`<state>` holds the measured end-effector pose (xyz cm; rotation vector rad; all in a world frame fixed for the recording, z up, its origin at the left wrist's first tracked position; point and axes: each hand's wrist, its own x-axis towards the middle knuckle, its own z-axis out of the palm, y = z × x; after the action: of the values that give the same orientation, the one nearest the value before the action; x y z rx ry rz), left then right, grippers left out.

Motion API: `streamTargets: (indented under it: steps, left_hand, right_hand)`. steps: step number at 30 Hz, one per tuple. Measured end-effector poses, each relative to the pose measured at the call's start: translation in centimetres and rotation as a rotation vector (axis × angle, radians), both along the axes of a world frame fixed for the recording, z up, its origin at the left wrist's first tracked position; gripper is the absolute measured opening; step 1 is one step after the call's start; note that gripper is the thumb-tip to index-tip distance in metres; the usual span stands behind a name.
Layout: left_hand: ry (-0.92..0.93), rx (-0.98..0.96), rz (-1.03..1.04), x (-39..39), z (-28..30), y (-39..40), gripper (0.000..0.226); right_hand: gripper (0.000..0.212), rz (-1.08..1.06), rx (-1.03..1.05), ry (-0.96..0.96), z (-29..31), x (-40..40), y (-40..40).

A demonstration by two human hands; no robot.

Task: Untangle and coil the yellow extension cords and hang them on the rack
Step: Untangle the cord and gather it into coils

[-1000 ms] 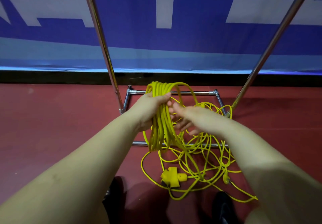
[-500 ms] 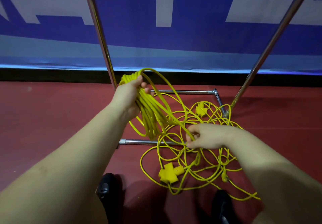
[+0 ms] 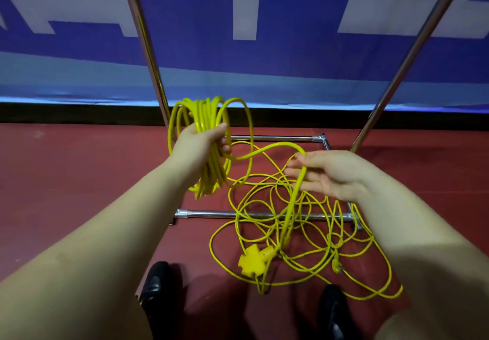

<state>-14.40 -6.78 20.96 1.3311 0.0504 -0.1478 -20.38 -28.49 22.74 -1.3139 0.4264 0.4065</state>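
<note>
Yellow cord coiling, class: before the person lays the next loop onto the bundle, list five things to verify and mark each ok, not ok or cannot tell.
1. Left hand has a firm grip on the coiled bundle: ok.
2. Right hand has the free strand draped over straight fingers, not pinched: ok.
3. Strand runs free between both hands: ok.
4. Remaining cord on floor untangled: not ok, loops overlap across the rack base bar.
5. Socket block free of knots: cannot tell.
</note>
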Motion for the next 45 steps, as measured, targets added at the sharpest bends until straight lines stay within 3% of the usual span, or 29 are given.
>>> streamTargets:
  steps: [3, 8, 14, 19, 21, 26, 29, 31, 33, 38, 41, 45]
  left_hand:
    - [-0.026, 0.112, -0.125, -1.2, 0.0, -1.2, 0.011]
    - [-0.023, 0.314, -0.375, -3.7, -0.6, -3.6, 0.009]
    - [0.177, 0.075, -0.474, -4.2, -0.5, -4.7, 0.008]
    - [0.175, 0.121, -0.531, -4.1, -0.1, -4.6, 0.004]
    - [0.164, 0.11, -0.48, -3.8, 0.1, -4.6, 0.006]
    - [0.212, -0.054, -0.236, -2.5, 0.5, -3.9, 0.009]
    - [0.253, -0.154, -0.132, -1.7, 0.7, -3.2, 0.013]
    - [0.258, -0.165, -0.102, -1.5, 0.8, -2.9, 0.014]
    - [0.258, -0.171, -0.071, -1.4, 0.9, -2.5, 0.013]
    - [0.279, -0.316, 0.049, -0.5, 1.7, -1.1, 0.013]
    - [0.242, -0.299, 0.114, 0.2, 2.0, 0.1, 0.019]
    - [0.194, -0.154, 0.17, 0.5, 1.5, 0.4, 0.013]
  right_hand:
    - [0.017, -0.139, 0.258, 0.023, 0.6, 0.6, 0.6]
    - [0.019, -0.41, 0.481, 0.085, 0.3, 1.3, 1.5]
    - [0.018, -0.577, 0.491, 0.137, -0.4, 2.2, 1.1]
    - [0.02, -0.509, 0.469, 0.112, -0.9, 2.5, 0.9]
    - [0.027, -0.362, 0.35, 0.07, -0.9, 2.4, 0.9]
    - [0.044, -0.081, -0.496, -0.208, -0.9, 1.2, 2.5]
    - [0.042, 0.355, -0.876, -0.376, -2.2, 0.1, 3.2]
    - [0.03, 0.57, -0.917, -0.418, -3.2, -0.4, 3.5]
    - [0.024, 0.651, -0.89, -0.44, -3.9, -0.6, 3.6]
    - [0.004, 0.916, -1.133, -0.271, -5.1, -0.9, 2.7]
    - [0.008, 0.764, -1.07, -0.313, -4.9, -0.9, 2.2]
    - [0.014, 0.41, -0.877, -0.409, -3.7, -0.1, 1.2]
